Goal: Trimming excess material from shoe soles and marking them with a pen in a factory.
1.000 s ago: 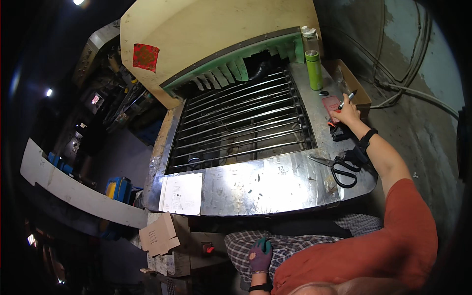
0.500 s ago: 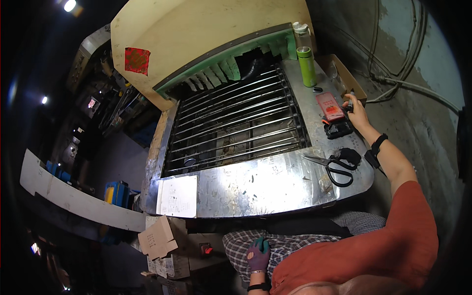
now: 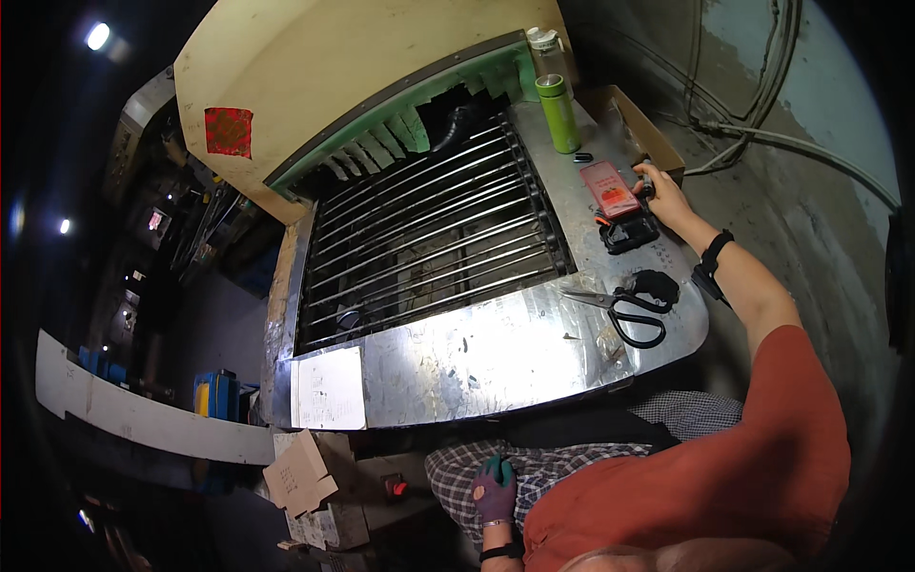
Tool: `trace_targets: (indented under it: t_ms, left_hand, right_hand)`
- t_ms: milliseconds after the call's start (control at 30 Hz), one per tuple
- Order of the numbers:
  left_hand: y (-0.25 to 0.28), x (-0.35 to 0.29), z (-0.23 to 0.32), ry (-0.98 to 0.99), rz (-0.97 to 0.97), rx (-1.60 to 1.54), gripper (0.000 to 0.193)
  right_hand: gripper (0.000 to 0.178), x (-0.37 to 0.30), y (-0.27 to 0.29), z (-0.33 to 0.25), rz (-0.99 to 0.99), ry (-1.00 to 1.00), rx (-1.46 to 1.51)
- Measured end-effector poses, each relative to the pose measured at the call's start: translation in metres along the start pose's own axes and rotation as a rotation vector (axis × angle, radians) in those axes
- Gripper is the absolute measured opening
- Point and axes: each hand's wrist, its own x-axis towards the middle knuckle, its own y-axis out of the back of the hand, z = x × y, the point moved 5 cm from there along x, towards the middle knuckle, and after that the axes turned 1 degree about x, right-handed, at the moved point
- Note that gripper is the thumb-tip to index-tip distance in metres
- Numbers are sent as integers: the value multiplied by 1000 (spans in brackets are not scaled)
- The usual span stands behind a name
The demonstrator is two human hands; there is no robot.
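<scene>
My right hand is at the table's right edge, beside a phone-shaped thing with a red screen or cover. Its fingers are closed around a small dark object, too small to name. My left hand, in a purple and green glove, rests on the checked cloth over my lap, fingers laid out and holding nothing. Just below the red phone-shaped thing lies a black, frame-like item with an orange part. Nearer me are black-handled scissors against a bunched black cloth.
A green bottle and a clear bottle stand at the table's far right, by a cardboard box. Metal rollers fill the table's middle. A written sheet lies front left, above a folded carton.
The view has turned, so the table and its things sit further left in the picture. My right hand stays beside the red phone-shaped thing; my left hand still rests on my lap.
</scene>
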Motion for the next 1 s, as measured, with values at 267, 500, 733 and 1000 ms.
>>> trace_targets:
  t_ms: [267,500,733,1000]
  left_hand:
    - [2,-2,4,-13,13,11,29]
    - [5,0,7,0,2,13,29]
    - [7,0,9,-6,31,-6,29]
    - [49,13,29,128,53,-219,31]
  right_hand:
    - [64,0,-1,-1,6,-27,-6]
    - [61,-18,5,-27,-8,-10,-8]
    - [45,-82,17,-125,-263,284,-63]
    - [51,-176,-28,-231,-602,673,95]
